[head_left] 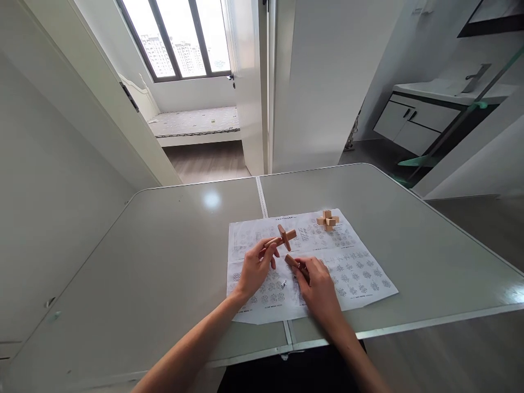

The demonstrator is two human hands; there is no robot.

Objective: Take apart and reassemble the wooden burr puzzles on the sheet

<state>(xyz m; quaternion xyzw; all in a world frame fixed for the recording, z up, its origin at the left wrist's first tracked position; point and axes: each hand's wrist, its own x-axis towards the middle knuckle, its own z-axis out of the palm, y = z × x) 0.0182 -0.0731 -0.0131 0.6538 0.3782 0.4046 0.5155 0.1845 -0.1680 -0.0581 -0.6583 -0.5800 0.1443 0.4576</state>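
My left hand [257, 266] is closed on two crossed wooden puzzle pieces [285, 238], raised above a printed instruction sheet [256, 314]. One piece lies across the other near their far end. Lower and to the right, my right hand [317, 284] grips a single wooden puzzle piece [291, 261] between thumb and fingers. Part of that piece is hidden by the fingers. The two held groups are close together but apart. On the sheet's far right part stands an assembled wooden burr puzzle [328, 220], touched by neither hand.
The sheet lies on a grey folding table [184, 262] with a metal seam [261, 197] down its middle. Past the far edge are an open door [248, 82] and a bed [196, 121]. At the right is a washbasin cabinet [417, 123].
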